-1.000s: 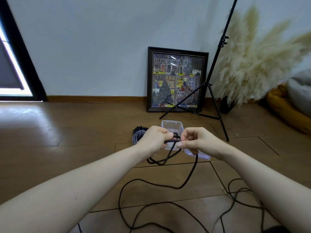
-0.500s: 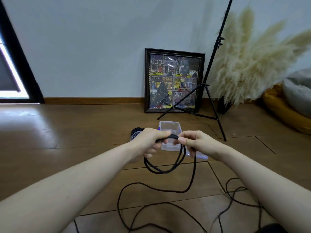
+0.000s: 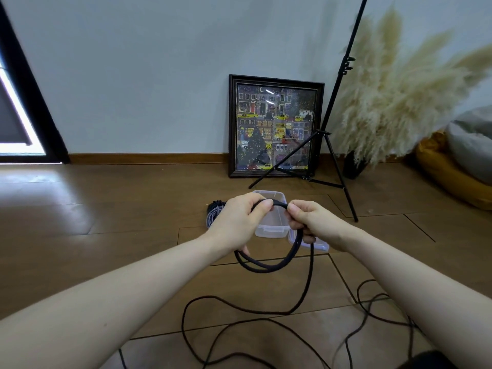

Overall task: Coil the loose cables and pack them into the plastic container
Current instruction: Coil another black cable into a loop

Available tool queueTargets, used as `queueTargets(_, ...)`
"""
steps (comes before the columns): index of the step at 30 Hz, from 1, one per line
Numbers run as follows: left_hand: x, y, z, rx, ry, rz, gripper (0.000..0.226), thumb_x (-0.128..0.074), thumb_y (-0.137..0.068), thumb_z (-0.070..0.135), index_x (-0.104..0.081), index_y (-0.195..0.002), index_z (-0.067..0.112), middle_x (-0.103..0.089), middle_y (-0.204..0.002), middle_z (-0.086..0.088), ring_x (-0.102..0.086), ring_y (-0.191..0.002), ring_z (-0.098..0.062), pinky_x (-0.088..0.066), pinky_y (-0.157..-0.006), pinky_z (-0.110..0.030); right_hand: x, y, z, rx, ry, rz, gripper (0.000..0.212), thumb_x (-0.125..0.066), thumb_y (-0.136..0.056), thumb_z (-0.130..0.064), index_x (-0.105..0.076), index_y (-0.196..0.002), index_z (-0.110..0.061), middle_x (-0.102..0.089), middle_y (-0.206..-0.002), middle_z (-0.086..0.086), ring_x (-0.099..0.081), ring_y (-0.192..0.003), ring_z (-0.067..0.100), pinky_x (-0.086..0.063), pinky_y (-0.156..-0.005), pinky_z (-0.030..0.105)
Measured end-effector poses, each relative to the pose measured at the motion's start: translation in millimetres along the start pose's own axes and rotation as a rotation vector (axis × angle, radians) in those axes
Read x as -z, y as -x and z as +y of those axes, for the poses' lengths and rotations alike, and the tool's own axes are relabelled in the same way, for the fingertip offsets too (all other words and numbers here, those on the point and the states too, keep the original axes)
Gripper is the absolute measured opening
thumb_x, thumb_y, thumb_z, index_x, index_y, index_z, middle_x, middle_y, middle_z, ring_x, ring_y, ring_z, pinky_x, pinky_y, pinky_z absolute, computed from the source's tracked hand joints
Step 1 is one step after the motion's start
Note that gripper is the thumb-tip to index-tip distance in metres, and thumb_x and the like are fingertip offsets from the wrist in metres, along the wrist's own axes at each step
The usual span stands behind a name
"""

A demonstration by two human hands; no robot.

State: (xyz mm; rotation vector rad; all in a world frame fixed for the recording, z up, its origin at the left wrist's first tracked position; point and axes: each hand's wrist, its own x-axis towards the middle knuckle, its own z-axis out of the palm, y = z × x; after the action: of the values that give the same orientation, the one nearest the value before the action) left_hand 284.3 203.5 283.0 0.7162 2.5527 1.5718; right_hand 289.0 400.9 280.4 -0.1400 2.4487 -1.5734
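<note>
A long black cable (image 3: pixel 306 283) runs from my hands down to the wooden floor, where it lies in loose bends. My left hand (image 3: pixel 239 222) grips two hanging loops of it. My right hand (image 3: pixel 311 222) pinches the same cable at the top of the loops, a little to the right. Behind both hands the clear plastic container (image 3: pixel 271 229) stands open on the floor, its lid (image 3: pixel 319 246) lying at its right side. A coiled grey-and-black cable bundle (image 3: pixel 214 211) lies left of the container, partly hidden by my left hand.
A framed picture (image 3: pixel 275 126) leans against the wall. A black tripod (image 3: pixel 332 145) stands to its right, one leg reaching toward the container. Pampas grass (image 3: pixel 394 102) and a yellow and grey cushion (image 3: pixel 452 166) fill the right side. A dark door frame (image 3: pixel 32 102) is at left.
The loops hanging from my left hand have grown larger and hang lower. My right hand has drawn slightly away to the right along the cable. The view has shifted a little.
</note>
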Motion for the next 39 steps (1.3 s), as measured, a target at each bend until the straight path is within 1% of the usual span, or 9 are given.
queueTargets(5,5,-1,1,-0.057,-0.139,-0.001,0.022,-0.046,-0.104,0.033,-0.064,-0.105,0.019,-0.05,-0.071,0.005,-0.058,-0.053,-0.009,-0.05,-0.034,-0.032,-2,2,1,0.067,0.056,-0.016,0.029,-0.031,-0.108,-0.023,-0.047,-0.087,-0.01,-0.056,-0.065,0.004,-0.035,-0.047,0.015,-0.034,-0.05,0.027)
queueTargets(9,5,-3,-2,-0.034,-0.235,-0.006,0.027,-0.044,-0.104,0.037,-0.061,-0.1,0.017,-0.049,-0.07,0.004,-0.059,-0.06,-0.019,-0.051,-0.038,-0.034,0,3,4,0.045,0.067,-0.039,0.03,-0.032,-0.107,-0.028,-0.049,-0.089,-0.012,-0.062,-0.069,0.005,-0.041,-0.047,0.017,-0.039,-0.051,0.025)
queueTargets(11,5,-6,-6,-0.025,-0.361,0.001,0.027,-0.041,-0.104,0.04,-0.057,-0.094,0.02,-0.049,-0.066,0.006,-0.054,-0.059,-0.019,-0.044,-0.046,-0.033,1,3,5,0.022,0.041,-0.082,0.028,-0.034,-0.107,-0.03,-0.05,-0.091,-0.013,-0.063,-0.072,0.006,-0.043,-0.047,0.016,-0.041,-0.052,0.025)
queueTargets(14,6,-10,-10,0.003,-0.477,0.029,0.027,-0.038,-0.105,0.043,-0.045,-0.082,0.029,-0.046,-0.064,0.008,-0.044,-0.058,-0.015,-0.03,-0.054,-0.035,2,1,7,0.03,-0.032,-0.093,0.027,-0.036,-0.106,-0.028,-0.053,-0.092,-0.012,-0.062,-0.072,0.009,-0.039,-0.045,0.015,-0.036,-0.049,0.028)
queueTargets(19,6,-11,-9,-0.044,-0.54,0.048,0.032,-0.038,-0.105,0.042,-0.041,-0.077,0.026,-0.045,-0.061,0.007,-0.04,-0.054,-0.01,-0.025,-0.049,-0.029,1,0,7,0.073,-0.087,-0.04,0.031,-0.036,-0.106,-0.03,-0.054,-0.09,-0.012,-0.06,-0.064,0.006,-0.031,-0.039,0.01,-0.023,-0.041,0.022)
queueTargets(25,5,-5,-8,-0.013,-0.364,0.035,0.042,-0.039,-0.105,0.041,-0.056,-0.088,0.007,-0.05,-0.066,0.003,-0.051,-0.059,-0.019,-0.038,-0.05,-0.032,-6,1,3,0.06,0.026,0.028,0.032,-0.032,-0.107,-0.03,-0.052,-0.087,-0.014,-0.05,-0.058,0.002,-0.026,-0.039,0.009,-0.021,-0.038,0.019)
queueTargets(33,3,-5,-7,-0.069,-0.376,0.096,0.043,-0.038,-0.103,0.046,-0.041,-0.068,0.023,-0.046,-0.057,0.007,-0.048,-0.051,-0.014,-0.033,-0.049,-0.033,-12,4,-5,0.044,0.061,0.103,0.033,-0.03,-0.107,-0.032,-0.047,-0.083,-0.017,-0.045,-0.061,-0.001,-0.027,-0.039,0.006,-0.021,-0.039,0.021)
queueTargets(36,-4,-2,-4,-0.045,-0.163,0.04,0.037,-0.038,-0.104,0.046,-0.052,-0.082,0.02,-0.054,-0.051,0.0,-0.062,-0.044,-0.02,-0.043,-0.052,-0.032,-7,3,-4,0.071,0.096,0.171,0.033,-0.031,-0.107,-0.028,-0.046,-0.08,-0.016,-0.041,-0.06,-0.002,-0.027,-0.038,0.003,-0.022,-0.038,0.019)
queueTargets(39,-10,-1,-3,-0.028,0.026,-0.001,0.028,-0.04,-0.106,0.034,-0.059,-0.098,0.015,-0.053,-0.055,0.001,-0.061,-0.042,-0.02,-0.045,-0.054,-0.029,-3,5,-4,0.062,0.074,0.176,0.033,-0.029,-0.107,-0.026,-0.046,-0.081,-0.015,-0.039,-0.061,-0.001,-0.029,-0.037,0.001,-0.024,-0.037,0.014)
